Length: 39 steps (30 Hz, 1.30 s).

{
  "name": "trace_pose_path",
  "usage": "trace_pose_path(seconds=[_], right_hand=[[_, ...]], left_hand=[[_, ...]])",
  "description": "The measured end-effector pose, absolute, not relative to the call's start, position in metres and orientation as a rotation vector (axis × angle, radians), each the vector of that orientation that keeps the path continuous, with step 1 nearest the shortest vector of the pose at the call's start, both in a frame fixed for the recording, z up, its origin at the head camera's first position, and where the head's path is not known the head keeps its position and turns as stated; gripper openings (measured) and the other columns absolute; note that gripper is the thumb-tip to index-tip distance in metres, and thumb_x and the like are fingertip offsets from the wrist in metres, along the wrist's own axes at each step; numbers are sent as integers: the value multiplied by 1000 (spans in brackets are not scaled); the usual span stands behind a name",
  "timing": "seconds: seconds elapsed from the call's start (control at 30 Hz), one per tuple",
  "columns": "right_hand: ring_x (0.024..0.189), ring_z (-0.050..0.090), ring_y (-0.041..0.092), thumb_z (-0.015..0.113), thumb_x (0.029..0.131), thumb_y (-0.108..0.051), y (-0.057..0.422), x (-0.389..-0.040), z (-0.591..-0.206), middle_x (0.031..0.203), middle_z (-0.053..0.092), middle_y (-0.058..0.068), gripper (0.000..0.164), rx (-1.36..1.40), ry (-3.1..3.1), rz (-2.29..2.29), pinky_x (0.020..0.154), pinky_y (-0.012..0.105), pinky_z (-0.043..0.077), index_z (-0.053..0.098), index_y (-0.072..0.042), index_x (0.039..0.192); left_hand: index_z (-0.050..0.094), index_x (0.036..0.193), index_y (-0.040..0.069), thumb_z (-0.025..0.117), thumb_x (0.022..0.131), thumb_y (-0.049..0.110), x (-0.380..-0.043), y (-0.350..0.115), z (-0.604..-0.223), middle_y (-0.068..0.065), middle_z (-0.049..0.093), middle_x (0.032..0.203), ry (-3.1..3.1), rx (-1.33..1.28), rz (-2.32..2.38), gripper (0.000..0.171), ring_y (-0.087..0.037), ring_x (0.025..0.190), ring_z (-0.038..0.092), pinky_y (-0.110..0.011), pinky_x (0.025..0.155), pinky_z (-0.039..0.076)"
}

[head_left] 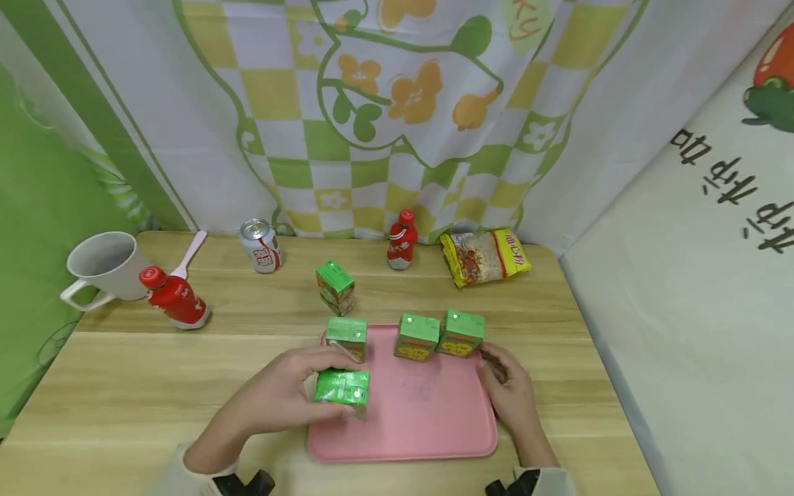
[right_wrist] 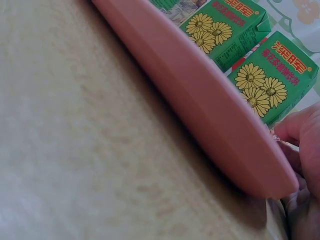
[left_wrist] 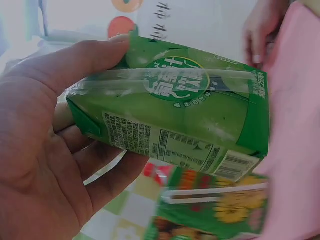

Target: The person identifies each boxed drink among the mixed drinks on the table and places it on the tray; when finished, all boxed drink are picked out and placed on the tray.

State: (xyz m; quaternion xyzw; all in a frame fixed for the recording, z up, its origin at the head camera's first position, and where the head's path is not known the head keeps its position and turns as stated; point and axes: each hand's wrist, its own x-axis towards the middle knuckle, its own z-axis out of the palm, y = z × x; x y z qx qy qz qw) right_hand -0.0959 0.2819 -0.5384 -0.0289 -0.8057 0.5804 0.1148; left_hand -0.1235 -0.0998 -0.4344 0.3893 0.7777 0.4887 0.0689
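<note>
My left hand [head_left: 282, 393] grips a green drink carton [left_wrist: 180, 100] by one end, thumb on one side and fingers on the other. That carton is over the left part of a pink tray [head_left: 428, 413]. My right hand [head_left: 511, 393] holds the tray's right rim, its fingers partly hidden there. At the tray's far side stand three green cartons: one at the left [head_left: 347, 332], and a pair further right, a middle carton [head_left: 417, 329] and a right carton [head_left: 462, 326] with yellow flowers on the front. Another carton [head_left: 336, 277] stands on the table behind the tray.
Along the back are a can [head_left: 261, 246], a red bottle [head_left: 403, 241] and a yellow food packet [head_left: 485, 257]. At the left stand a white mug [head_left: 112, 265] and a second red bottle [head_left: 176, 297], beside a pink spoon [head_left: 189, 253]. A patterned curtain [head_left: 397, 158] hangs behind the table.
</note>
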Motion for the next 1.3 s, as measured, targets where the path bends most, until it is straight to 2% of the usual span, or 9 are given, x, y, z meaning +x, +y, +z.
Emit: trace_pose_path(seconds=[0.17,0.4,0.77,1.0,1.17,1.3], right_hand=[[115,60,44,63,95,10,287,-98,-548,127,62,26,32,-112,-2372,1684,92,18,49,63,10,127],[115,62,36,65,97,3,296,-103,-573,128,64,19,31,-107,-2346,1693,92,18,49,65,3,128],[114,63,35,66,97,3,294,-103,-572,126,65,18,28,-97,-2326,1698,92,19,50,67,4,125],[112,61,44,63,95,10,285,-99,-553,124,63,25,29,-50,-2338,1670,90,18,50,65,10,124],[113,60,46,63,94,13,281,-97,-540,123,63,26,28,-68,-2344,1685,91,21,51,65,11,122],[112,60,47,63,93,13,280,-97,-539,123,63,27,28,-67,-2339,1689,92,22,51,65,11,122]], left_hand=[[71,117,23,90,79,30,-115,-93,-460,13,68,111,2454,1191,1415,43,-8,94,64,-31,81,55],[71,115,25,92,76,30,-112,-90,-481,14,67,111,2568,1159,1304,45,-5,94,62,-32,82,55],[71,118,21,92,76,30,-117,-93,-485,10,68,115,2533,1153,1306,48,-8,98,64,-34,84,55],[71,120,20,91,77,29,-116,-95,-486,8,68,115,2506,1140,1334,49,-9,98,64,-36,85,55],[69,124,21,89,79,33,-115,-96,-486,11,66,119,2468,1114,1372,51,-10,104,63,-36,90,53],[67,127,21,85,84,33,-119,-100,-480,8,65,126,2387,1156,1494,49,-16,117,60,-38,104,45]])
